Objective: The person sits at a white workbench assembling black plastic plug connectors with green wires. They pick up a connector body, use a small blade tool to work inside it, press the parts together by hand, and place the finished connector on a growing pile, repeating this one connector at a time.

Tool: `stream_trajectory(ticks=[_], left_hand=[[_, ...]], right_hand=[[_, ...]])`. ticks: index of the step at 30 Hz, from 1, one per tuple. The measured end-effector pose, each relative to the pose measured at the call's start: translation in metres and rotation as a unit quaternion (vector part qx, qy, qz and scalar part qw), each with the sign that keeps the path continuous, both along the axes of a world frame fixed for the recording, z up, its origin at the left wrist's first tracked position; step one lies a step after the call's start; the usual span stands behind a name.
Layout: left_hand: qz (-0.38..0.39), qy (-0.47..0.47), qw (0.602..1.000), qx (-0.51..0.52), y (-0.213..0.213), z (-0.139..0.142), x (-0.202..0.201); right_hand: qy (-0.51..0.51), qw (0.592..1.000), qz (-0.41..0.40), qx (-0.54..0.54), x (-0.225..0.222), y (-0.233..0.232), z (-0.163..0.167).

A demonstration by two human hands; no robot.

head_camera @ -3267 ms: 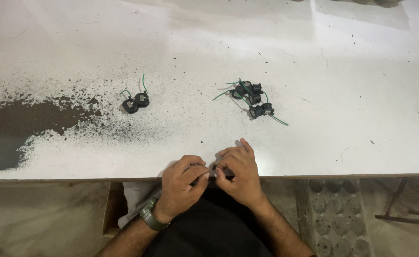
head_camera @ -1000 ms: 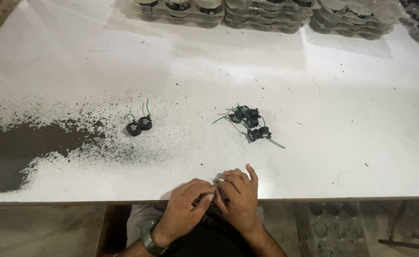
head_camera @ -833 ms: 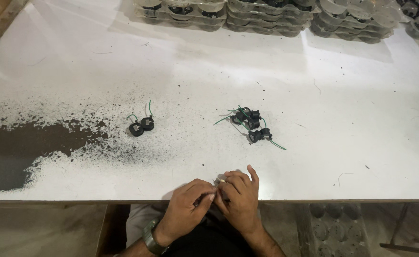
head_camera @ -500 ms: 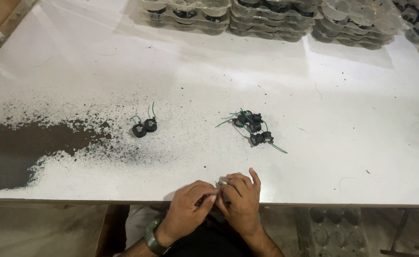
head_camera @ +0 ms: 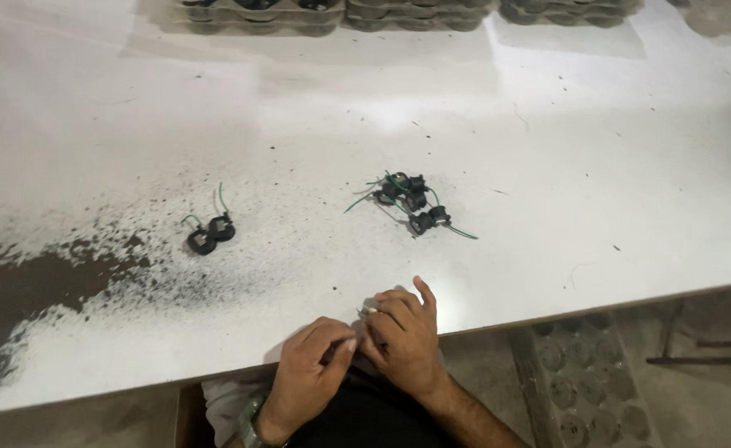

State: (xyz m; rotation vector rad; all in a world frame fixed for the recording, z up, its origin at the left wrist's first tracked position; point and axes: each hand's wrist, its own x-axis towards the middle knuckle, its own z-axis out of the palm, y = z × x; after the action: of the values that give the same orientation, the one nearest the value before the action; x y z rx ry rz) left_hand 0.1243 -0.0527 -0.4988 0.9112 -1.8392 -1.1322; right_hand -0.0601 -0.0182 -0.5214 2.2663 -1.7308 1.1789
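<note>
at the lower centre of the frame, the left hand (head_camera: 311, 365) and right hand (head_camera: 403, 336) meet at the near edge of the white surface (head_camera: 548, 149), fingers pinched together on a small part (head_camera: 368, 312) held between them, too small to make out. above them lie a cluster (head_camera: 411, 202) of black pieces with green wires and, to the left, a pair (head_camera: 210, 234). trays (head_camera: 341, 10) line the top edge.

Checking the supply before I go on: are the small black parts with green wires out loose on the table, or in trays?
Out loose: a cluster and a pair lie on the bare white table. Tray contents: cannot tell.
</note>
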Motion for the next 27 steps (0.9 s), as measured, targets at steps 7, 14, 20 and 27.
stream_trajectory(ticks=[7,14,20,27], left_hand=[[-0.115,-0.053,0.985,0.114,-0.020,-0.044,0.040],[-0.224,-0.434,0.860,0.150,-0.046,-0.052,0.112],[-0.037,-0.357,0.916,0.179,-0.071,-0.013,0.131],[0.160,-0.385,0.880,-0.229,-0.155,0.001,0.115]], right_hand=[[-0.074,0.997,0.002,0.013,0.006,-0.019,-0.005],[-0.172,0.983,0.002,0.058,-0.037,-0.030,-0.031],[-0.212,0.975,-0.010,0.063,-0.037,-0.046,-0.045],[-0.146,0.985,-0.010,0.091,-0.029,-0.064,-0.050]])
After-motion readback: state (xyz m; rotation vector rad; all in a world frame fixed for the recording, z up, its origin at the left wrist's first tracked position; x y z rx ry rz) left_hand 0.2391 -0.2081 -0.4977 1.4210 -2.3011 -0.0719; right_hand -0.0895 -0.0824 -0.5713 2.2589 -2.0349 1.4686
